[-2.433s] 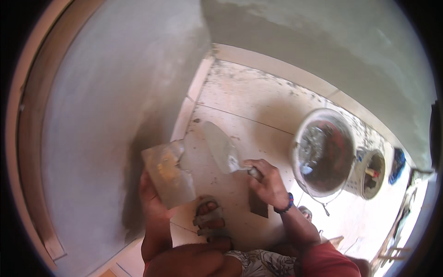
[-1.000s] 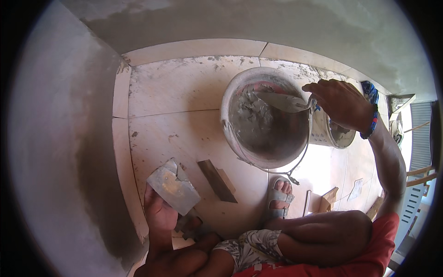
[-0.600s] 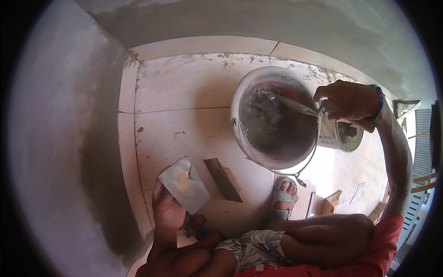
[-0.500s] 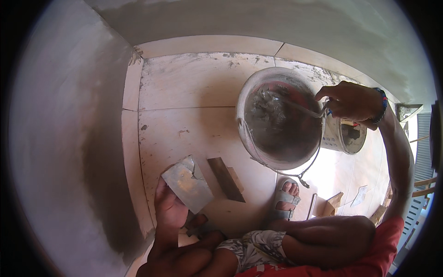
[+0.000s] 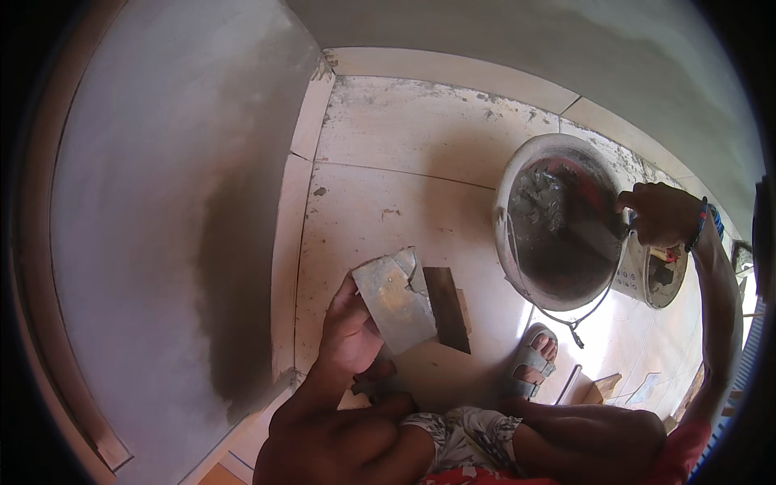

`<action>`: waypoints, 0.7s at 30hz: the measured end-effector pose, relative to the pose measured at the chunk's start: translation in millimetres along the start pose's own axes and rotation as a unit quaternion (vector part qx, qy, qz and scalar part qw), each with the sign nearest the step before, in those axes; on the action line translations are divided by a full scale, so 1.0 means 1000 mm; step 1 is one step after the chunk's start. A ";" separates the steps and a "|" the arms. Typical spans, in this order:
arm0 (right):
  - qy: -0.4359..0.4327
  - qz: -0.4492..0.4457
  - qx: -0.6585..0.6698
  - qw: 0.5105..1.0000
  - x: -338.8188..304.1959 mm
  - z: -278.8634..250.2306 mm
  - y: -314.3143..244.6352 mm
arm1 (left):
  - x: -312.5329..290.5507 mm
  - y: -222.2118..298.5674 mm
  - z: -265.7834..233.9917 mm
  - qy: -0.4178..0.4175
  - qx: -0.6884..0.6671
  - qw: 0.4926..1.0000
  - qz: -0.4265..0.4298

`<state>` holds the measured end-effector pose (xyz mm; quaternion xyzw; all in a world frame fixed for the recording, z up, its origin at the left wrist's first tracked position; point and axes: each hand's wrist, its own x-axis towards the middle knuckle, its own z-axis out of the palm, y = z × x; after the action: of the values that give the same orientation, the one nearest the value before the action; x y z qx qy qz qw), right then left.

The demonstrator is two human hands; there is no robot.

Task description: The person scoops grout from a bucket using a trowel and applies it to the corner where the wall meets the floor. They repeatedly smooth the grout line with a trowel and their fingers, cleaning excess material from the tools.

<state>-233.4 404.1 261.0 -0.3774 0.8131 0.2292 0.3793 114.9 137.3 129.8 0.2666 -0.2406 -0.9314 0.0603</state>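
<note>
My left hand (image 5: 352, 333) grips a flat, rectangular grey metal plate (image 5: 393, 301) by its left edge. A lump of mortar clings to the plate's upper corner. On the right, my right hand (image 5: 659, 214) is closed at the bucket's right rim, holding a trowel whose grey blade (image 5: 602, 244) dips inside; its handle is hidden by my fingers. Wet grey mortar (image 5: 541, 198) coats the inside of the round bucket (image 5: 511, 174), and some reddish wall shows through. The bucket's wire handle hangs down its near side.
A smaller pale bucket (image 5: 664, 289) stands against the big one's right. Dark wood pieces (image 5: 446, 311) lie beside the metal plate. My sandalled foot (image 5: 535, 360) rests just below the bucket. Plastered walls (image 5: 162, 202) rise left and behind, above tile skirting (image 5: 287, 259).
The view has swung left, so everything sits further right. My right hand has dropped lower against the bucket rim, and the trowel blade has moved to the mortar's right side.
</note>
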 end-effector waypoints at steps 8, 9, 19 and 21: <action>0.223 -0.028 -0.052 0.973 0.017 0.013 -0.020 | -0.003 0.005 0.008 0.019 0.008 1.000 0.020; 0.206 -0.084 0.098 0.970 0.014 0.003 -0.034 | -0.006 0.007 0.007 0.018 0.003 1.000 0.022; -0.053 -0.313 0.786 0.531 -0.009 0.001 -0.079 | -0.001 0.007 0.007 -0.012 -0.001 0.999 0.043; -0.044 -0.310 0.802 0.509 -0.008 0.002 -0.084 | -0.004 0.009 0.009 -0.006 0.001 0.999 0.049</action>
<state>-162.8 358.2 258.7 -0.1298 0.4636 -0.6364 0.6027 113.2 134.6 142.6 0.2486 -0.2543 -0.9288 0.1040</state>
